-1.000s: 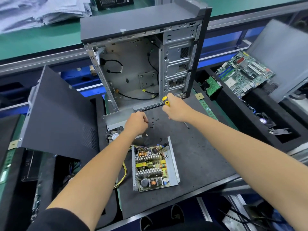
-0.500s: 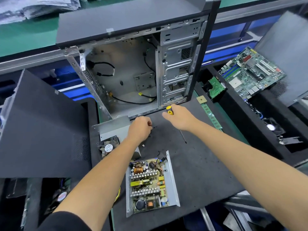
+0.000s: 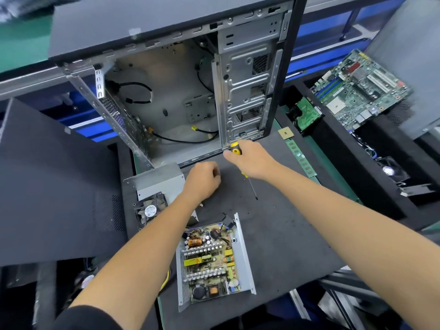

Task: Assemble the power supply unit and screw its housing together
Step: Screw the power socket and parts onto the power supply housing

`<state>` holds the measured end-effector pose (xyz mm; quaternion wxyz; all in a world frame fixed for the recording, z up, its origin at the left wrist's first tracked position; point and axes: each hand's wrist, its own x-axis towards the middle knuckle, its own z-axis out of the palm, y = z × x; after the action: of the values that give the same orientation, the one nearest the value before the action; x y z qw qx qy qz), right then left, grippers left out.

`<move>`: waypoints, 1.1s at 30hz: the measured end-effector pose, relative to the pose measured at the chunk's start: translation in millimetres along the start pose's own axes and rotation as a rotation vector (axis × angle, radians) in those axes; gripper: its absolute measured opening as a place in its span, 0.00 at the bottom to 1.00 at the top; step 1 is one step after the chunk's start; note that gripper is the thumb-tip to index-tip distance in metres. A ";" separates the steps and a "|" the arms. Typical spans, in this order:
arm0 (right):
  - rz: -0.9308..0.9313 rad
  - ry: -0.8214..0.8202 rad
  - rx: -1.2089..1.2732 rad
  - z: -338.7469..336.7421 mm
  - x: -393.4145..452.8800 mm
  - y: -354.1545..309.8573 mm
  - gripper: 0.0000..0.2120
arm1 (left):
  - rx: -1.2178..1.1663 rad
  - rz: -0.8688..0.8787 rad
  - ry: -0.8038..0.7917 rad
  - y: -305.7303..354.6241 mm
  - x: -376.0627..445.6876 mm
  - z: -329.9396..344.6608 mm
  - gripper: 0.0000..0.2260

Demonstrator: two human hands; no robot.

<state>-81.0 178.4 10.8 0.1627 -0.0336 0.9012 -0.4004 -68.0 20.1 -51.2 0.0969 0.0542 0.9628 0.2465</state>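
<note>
The open power supply base [image 3: 245,256] with its circuit board [image 3: 209,260] lies on the black mat [image 3: 285,234] near the front. Its grey metal cover [image 3: 159,181] with the black fan [image 3: 150,209] lies to the left, behind my left forearm. My left hand [image 3: 202,181] is curled into a fist on the mat beside the cover; what it holds, if anything, is hidden. My right hand [image 3: 252,160] grips a yellow-and-black screwdriver [image 3: 235,148], its shaft [image 3: 252,189] pointing down toward the mat.
An open computer case [image 3: 190,79] stands behind the mat. A dark side panel [image 3: 54,182] leans at the left. A motherboard [image 3: 357,89], a hard drive [image 3: 304,113], a RAM stick [image 3: 301,158] and a small fan [image 3: 389,171] lie to the right.
The view has shifted closer and lower toward the mat. Both hands stay near the case's bottom edge, the right one still gripping the screwdriver.
</note>
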 end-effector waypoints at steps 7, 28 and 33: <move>-0.138 0.192 0.126 -14.3 -3.6 -28.7 0.20 | -0.454 -0.123 -0.054 14.8 -11.5 -30.6 0.09; -0.336 0.318 0.149 -16.6 -62.5 -59.3 0.14 | -0.390 0.076 -0.104 20.3 -63.3 -40.8 0.06; -0.352 0.283 0.122 -12.7 -71.3 -55.6 0.13 | -0.401 0.090 -0.090 23.6 -71.6 -41.0 0.06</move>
<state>-21.5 163.4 78.5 -0.0362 -0.1239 0.8694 -0.4769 -5.6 10.7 6.9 0.1374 0.0875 0.8858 0.4346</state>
